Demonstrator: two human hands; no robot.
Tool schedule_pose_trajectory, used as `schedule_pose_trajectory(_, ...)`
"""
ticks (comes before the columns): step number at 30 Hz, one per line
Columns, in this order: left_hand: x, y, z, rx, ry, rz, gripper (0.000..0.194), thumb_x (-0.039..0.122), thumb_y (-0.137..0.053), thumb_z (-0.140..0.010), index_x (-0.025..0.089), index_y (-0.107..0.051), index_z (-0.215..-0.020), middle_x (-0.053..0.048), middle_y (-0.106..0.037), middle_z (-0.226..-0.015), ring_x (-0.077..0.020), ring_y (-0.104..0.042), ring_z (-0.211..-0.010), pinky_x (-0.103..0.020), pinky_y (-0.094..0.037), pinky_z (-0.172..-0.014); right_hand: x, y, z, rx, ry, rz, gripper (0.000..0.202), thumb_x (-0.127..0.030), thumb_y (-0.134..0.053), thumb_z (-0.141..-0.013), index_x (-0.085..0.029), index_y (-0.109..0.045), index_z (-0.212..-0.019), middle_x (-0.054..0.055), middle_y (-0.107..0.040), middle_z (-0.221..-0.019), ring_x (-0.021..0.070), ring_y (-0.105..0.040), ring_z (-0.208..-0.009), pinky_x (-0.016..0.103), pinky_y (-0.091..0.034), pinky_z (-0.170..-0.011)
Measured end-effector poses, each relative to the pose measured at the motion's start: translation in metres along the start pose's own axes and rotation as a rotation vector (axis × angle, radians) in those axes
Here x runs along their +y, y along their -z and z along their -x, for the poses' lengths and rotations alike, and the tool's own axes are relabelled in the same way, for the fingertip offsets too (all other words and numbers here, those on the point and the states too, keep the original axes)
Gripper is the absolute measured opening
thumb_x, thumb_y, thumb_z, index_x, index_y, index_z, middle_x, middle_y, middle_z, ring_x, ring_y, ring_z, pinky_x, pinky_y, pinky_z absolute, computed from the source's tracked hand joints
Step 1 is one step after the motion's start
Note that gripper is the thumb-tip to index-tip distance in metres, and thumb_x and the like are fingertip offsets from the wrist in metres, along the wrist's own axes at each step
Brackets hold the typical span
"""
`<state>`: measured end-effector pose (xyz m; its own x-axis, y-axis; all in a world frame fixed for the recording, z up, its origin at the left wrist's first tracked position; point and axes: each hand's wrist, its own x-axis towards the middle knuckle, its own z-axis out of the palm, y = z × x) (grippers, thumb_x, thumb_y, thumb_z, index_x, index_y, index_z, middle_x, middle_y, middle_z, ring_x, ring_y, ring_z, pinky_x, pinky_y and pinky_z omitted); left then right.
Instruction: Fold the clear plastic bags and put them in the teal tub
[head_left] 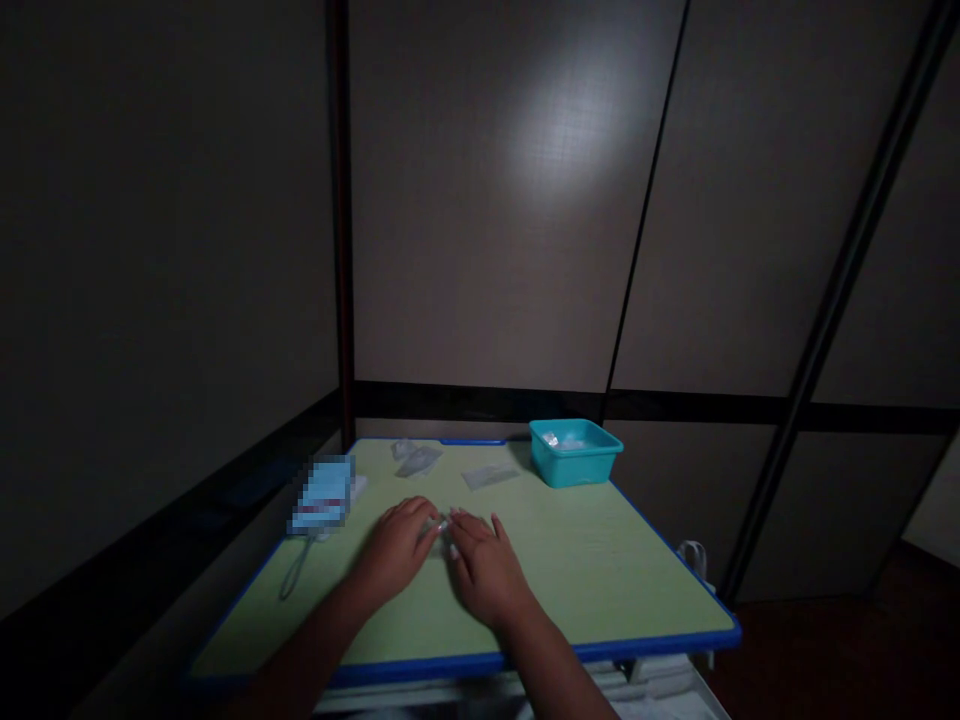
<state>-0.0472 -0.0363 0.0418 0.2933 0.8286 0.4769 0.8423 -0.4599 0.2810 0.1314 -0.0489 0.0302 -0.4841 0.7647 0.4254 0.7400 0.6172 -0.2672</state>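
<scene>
My left hand (405, 542) is over the middle of the green table, thumb and fingers closed on a small piece of clear plastic (442, 525). Its exact kind is too small and dim to make out. From the other side my right hand (487, 568) reaches in, with its fingertips touching the plastic's right end. The right fingers are stretched out, the thumb and little finger apart from the others. Beyond the hands lie a flat clear plastic bag (490, 476) and a crumpled clear plastic bag (418, 460).
A turquoise basin (574, 466) with clear plastic pieces inside stands at the table's back right corner. At the left edge lies a blurred blue item (322, 495) with a strap loop (296, 570). The green table (600, 580) has a blue rim, and wall panels (480, 250) rise behind it.
</scene>
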Motion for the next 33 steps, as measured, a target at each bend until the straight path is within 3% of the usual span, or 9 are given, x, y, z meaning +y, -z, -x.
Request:
schedule_pose_trajectory(2,0.0,-0.003,0.02,-0.06,-0.032,0.002,0.029,0.036,-0.041,-0.087,0.023,-0.053,-0.11,-0.006,-0.057,-0.115,-0.0198,-0.048,-0.109,-0.035,-0.033,-0.096,0.003,-0.004,0.0,-0.085,0.016,-0.011,0.046,-0.031,-0.029,-0.089,-0.026,-0.03,-0.134,0.004,-0.034,-0.14,0.0169,-0.027,-0.128,0.045,-0.008,-0.105)
schedule_pose_trajectory(5,-0.005,-0.009,0.039,-0.208,-0.033,-0.01,0.045,0.043,-0.04,-0.087,0.029,-0.038,-0.13,-0.002,-0.038,-0.138,-0.0201,-0.031,-0.127,-0.043,-0.021,-0.105,0.007,-0.013,-0.002,-0.15,-0.05,0.022,0.052,-0.04,-0.022,-0.09,-0.018,-0.024,-0.138,0.01,-0.027,-0.142,0.0188,-0.02,-0.132,0.046,-0.006,-0.106)
schedule_pose_trajectory(9,-0.015,-0.009,0.044,-0.326,0.029,-0.019,0.049,0.048,-0.034,-0.088,0.032,-0.03,-0.134,-0.001,-0.026,-0.144,-0.0196,-0.019,-0.133,-0.048,-0.017,-0.106,0.01,-0.019,-0.003,-0.184,-0.114,0.058,0.062,-0.047,-0.016,-0.089,-0.011,-0.021,-0.139,0.014,-0.022,-0.143,0.0208,-0.014,-0.133,0.047,-0.006,-0.106)
schedule_pose_trajectory(13,-0.016,-0.001,0.045,-0.322,0.02,0.021,0.045,0.047,-0.036,-0.088,0.037,-0.034,-0.131,0.001,-0.024,-0.144,-0.0205,-0.018,-0.133,-0.049,-0.018,-0.105,0.011,-0.02,-0.003,-0.195,-0.119,0.078,0.066,-0.053,-0.011,-0.088,-0.013,-0.02,-0.139,0.012,-0.018,-0.144,0.0225,-0.011,-0.134,0.049,-0.006,-0.106)
schedule_pose_trajectory(19,-0.012,0.012,0.055,-0.296,-0.06,0.083,0.037,0.047,-0.04,-0.086,0.037,-0.049,-0.121,0.001,-0.04,-0.137,-0.0213,-0.031,-0.128,-0.046,-0.02,-0.106,0.012,-0.021,-0.004,-0.237,-0.134,0.092,0.069,-0.059,-0.011,-0.086,-0.017,-0.019,-0.14,0.011,-0.012,-0.146,0.0257,-0.006,-0.134,0.052,-0.006,-0.104)
schedule_pose_trajectory(24,-0.023,0.009,0.059,-0.281,0.001,0.043,0.041,0.048,-0.04,-0.086,0.035,-0.046,-0.124,0.0,-0.043,-0.135,-0.0212,-0.035,-0.126,-0.048,-0.019,-0.106,0.012,-0.02,-0.004,-0.246,-0.119,0.085,0.066,-0.063,-0.014,-0.084,-0.028,-0.019,-0.139,0.01,-0.009,-0.146,0.0273,-0.004,-0.134,0.055,-0.006,-0.102)
schedule_pose_trajectory(27,-0.023,0.005,0.056,-0.197,0.083,0.016,0.044,0.046,-0.039,-0.086,0.027,-0.044,-0.126,-0.005,-0.045,-0.133,-0.0209,-0.037,-0.125,-0.045,-0.022,-0.105,0.012,-0.02,-0.003,-0.246,-0.117,0.086,0.065,-0.065,-0.016,-0.083,-0.032,-0.019,-0.138,0.009,-0.008,-0.147,0.0276,-0.003,-0.134,0.056,-0.005,-0.102)
schedule_pose_trajectory(30,-0.008,-0.001,0.045,-0.142,0.114,0.03,0.048,0.045,-0.034,-0.088,0.022,-0.039,-0.13,-0.007,-0.039,-0.137,-0.0204,-0.032,-0.128,-0.041,-0.025,-0.105,0.012,-0.021,-0.004,-0.25,-0.116,0.094,0.064,-0.063,-0.019,-0.084,-0.031,-0.015,-0.139,0.008,-0.008,-0.147,0.0269,-0.003,-0.134,0.056,-0.005,-0.102)
schedule_pose_trajectory(33,0.02,-0.012,0.026,-0.201,0.063,0.072,0.055,0.05,-0.025,-0.09,0.024,-0.024,-0.138,-0.004,-0.026,-0.144,-0.019,-0.022,-0.132,-0.04,-0.019,-0.107,0.014,-0.023,-0.005,-0.249,-0.136,0.111,0.065,-0.053,-0.023,-0.086,-0.023,-0.004,-0.141,0.009,-0.005,-0.147,0.0245,-0.005,-0.134,0.053,-0.007,-0.104)
